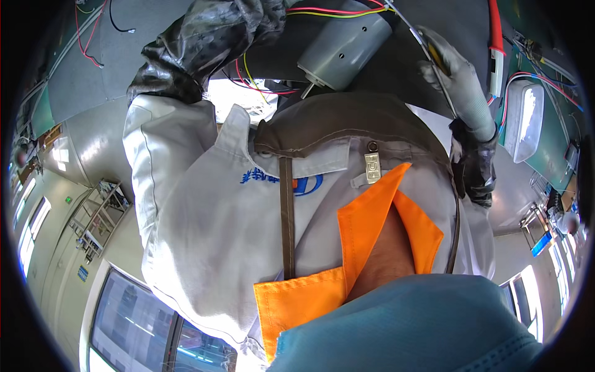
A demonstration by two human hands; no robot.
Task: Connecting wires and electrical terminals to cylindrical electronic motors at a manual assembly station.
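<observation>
My right hand (458, 77), in a white knit glove, is closed with its fingers curled around a yellow and black object (439, 57), mostly hidden in the palm. A long thin grey strip (414, 31) runs slantwise past these fingers, from the top edge down toward the wrist; whether I grip it too is unclear. Left of this hand lies a grey metal cylinder like a motor (344, 49), its thin shaft pointing toward me. Red and yellow wires (334, 11) cross above its upper end. My left arm, in a glossy black sleeve cover (204, 49), reaches past the top edge, taking its hand out of sight.
A dark grey work surface (99, 56) spreads behind the motor. Loose wires (93, 37) hang at the upper left. To the right are a red-and-white rod-like thing (496, 53) and a lit white lamp (525, 121) with wires around it. A metal rack (99, 214) stands at far left.
</observation>
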